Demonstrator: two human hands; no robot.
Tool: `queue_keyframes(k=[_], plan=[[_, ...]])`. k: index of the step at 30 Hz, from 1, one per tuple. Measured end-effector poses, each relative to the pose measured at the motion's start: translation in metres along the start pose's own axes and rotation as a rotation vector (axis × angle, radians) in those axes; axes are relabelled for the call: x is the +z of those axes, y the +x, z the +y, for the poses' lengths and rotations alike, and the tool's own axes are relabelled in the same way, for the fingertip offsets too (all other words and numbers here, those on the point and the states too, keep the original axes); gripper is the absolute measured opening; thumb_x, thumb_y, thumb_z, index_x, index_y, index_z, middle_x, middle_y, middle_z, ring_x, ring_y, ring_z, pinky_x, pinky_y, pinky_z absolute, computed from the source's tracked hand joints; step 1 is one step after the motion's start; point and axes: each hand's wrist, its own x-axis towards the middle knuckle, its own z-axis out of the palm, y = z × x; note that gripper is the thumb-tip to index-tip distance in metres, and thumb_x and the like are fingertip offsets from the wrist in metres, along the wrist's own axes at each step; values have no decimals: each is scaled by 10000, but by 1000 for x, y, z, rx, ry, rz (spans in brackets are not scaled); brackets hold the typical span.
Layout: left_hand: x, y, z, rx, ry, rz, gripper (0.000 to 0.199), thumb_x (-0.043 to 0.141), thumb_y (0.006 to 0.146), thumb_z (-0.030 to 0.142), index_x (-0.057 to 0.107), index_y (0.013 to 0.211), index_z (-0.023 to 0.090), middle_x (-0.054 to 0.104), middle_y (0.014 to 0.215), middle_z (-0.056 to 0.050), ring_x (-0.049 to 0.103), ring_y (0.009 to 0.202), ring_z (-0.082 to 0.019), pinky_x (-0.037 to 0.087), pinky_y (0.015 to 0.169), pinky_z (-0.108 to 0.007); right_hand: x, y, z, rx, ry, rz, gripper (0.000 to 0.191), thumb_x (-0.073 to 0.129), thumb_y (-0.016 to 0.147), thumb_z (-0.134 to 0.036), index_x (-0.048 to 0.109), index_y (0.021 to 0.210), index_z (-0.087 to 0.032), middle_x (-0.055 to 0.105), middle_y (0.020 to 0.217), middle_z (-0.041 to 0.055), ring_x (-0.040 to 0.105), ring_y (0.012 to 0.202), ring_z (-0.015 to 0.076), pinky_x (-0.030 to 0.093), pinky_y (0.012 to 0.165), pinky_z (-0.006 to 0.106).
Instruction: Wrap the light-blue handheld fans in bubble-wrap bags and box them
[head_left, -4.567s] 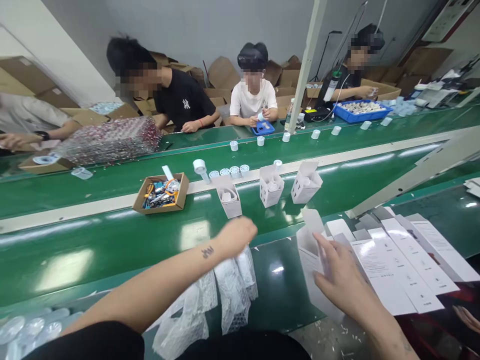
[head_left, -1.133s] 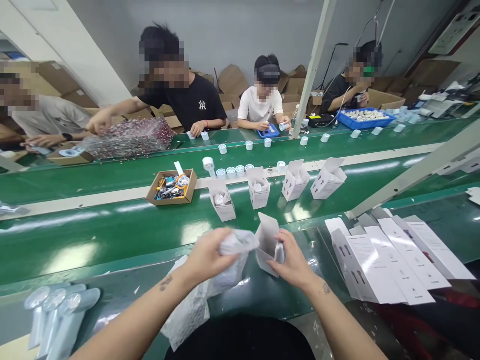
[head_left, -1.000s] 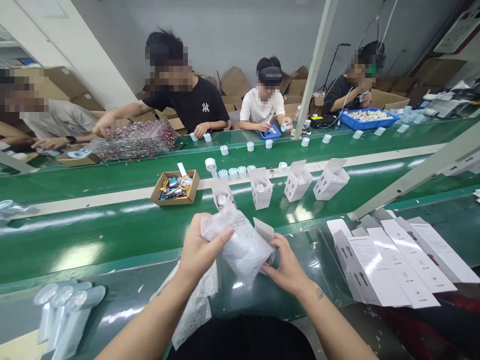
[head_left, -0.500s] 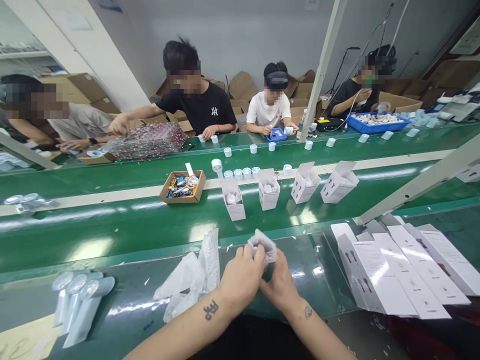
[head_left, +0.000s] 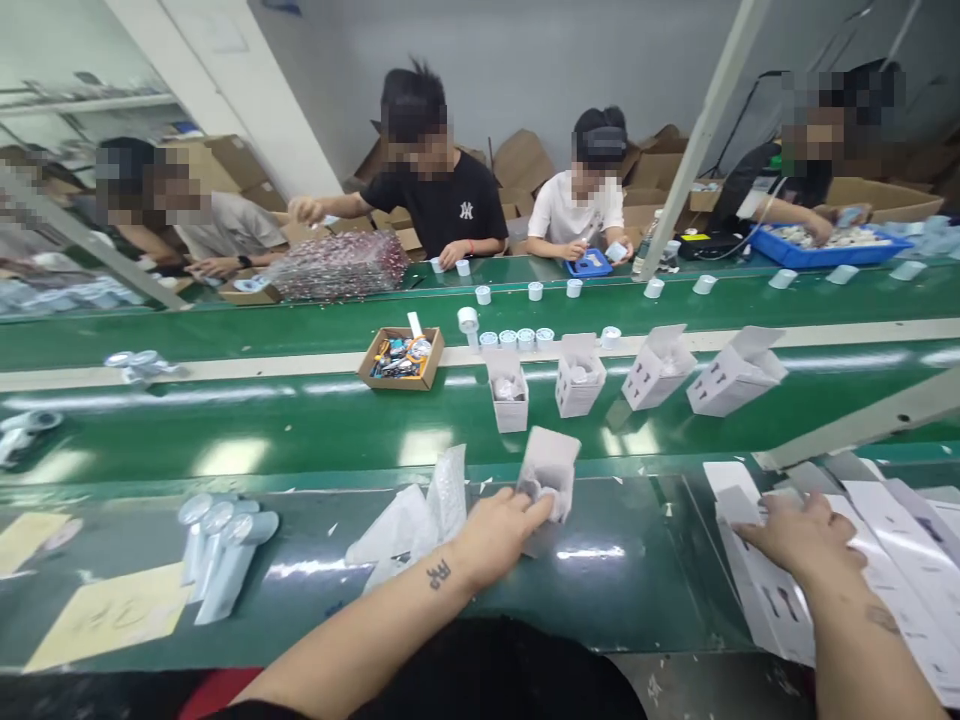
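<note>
The step in hand appears to be boxing: an open box point(head_left: 556, 452) sits on the near tabletop point(head_left: 622, 595), a wrapped item point(head_left: 555, 500) in its mouth. The next move appears to call for another carton from the right-hand pile point(head_left: 769, 605). The left hand point(head_left: 504, 535) lies palm down at the box; whether its grip pinches cannot be told. The right hand point(head_left: 806, 540), palm down, is spread over the pile.

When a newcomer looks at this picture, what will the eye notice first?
Probably the four open white boxes in a row on the green belt. Nearer, the left hand touches another open box, and the right hand is over overlapping cartons. At upper right is a large blue tray.
</note>
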Motion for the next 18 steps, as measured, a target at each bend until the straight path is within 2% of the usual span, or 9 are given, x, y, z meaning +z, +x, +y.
queue_keyframes(k=[3,5,7,10,12,14,16,18], plan=[[-36,-6,-56,-256,-105,169,488,495,876,140,574,1343,258,744,1105,-44,684,997,-242,538,872,-322,17,11,9,-14,30,48,275,619,742,-448,754,823,-223,485,1327,299,465,1211,523,407,778,644],[-58,-5,-104,-417,-72,257,460,560,877,237,579,1336,265,729,1170,-43,688,1036,-245,530,906,-318,12,3,2,-61,102,115,281,669,696,-483,750,723,-216,498,1307,298,509,1137,546,426,721,646],[-69,4,-149,-494,23,282,473,562,890,277,550,1363,260,716,1201,-64,681,1070,-267,521,924,-338,-5,-12,-16,-143,198,238,392,689,690,-571,759,785,-196,463,1350,296,550,1082,537,460,701,636],[-66,27,-200,-494,90,235,477,549,902,248,530,1377,217,703,1214,-113,667,1097,-298,512,927,-363,-31,-42,-62,-359,348,524,574,649,763,-625,706,1097,-161,397,1435,265,525,1172,488,496,823,609],[-56,42,-220,-481,78,205,468,550,900,213,536,1367,200,708,1191,-124,672,1082,-294,512,921,-354,-36,-60,-100,-448,413,640,633,661,781,-616,648,1191,-133,421,1420,256,500,1222,453,496,906,581],[-48,51,-229,-464,65,181,471,532,907,184,521,1378,185,704,1186,-132,670,1079,-283,506,931,-349,-29,-75,-138,-512,472,702,651,704,768,-596,628,1198,-113,474,1367,251,522,1208,409,501,952,542],[-44,48,-229,-437,55,167,501,500,918,152,468,1418,164,662,1253,-148,634,1135,-273,475,985,-364,-14,-89,-168,-574,525,728,641,737,760,-568,621,1182,-100,526,1300,246,555,1170,377,510,963,515],[-38,30,-217,-395,52,160,566,495,928,161,366,1478,131,540,1403,-181,530,1265,-281,391,1081,-412,4,-105,-186,-624,549,703,631,738,767,-562,615,1172,-94,554,1249,244,568,1148,369,521,947,505]])
